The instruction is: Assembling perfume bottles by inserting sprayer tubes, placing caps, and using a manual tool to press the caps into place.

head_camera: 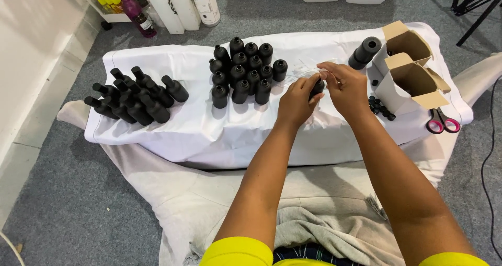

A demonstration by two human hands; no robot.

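I hold 1 small black bottle (317, 86) over the white cloth (198, 125), a little to the right of the standing group of black bottles (244, 71). My left hand (297, 101) is closed around its body, and my right hand (345, 88) pinches at its top with the fingertips, so both hands meet on this same bottle. Something thin and clear seems to be between my fingers, but it is too small to tell what. I judge that I am working on the neck or cap of this bottle, and the next move needs a steady grip from the left hand while the right one works with care. Far left of the standing group, other bottles (133, 96) lie on their sides. To the right are 2 open cardboard boxes (413, 77), loose black caps (380, 108) and pink-handled scissors (443, 122).
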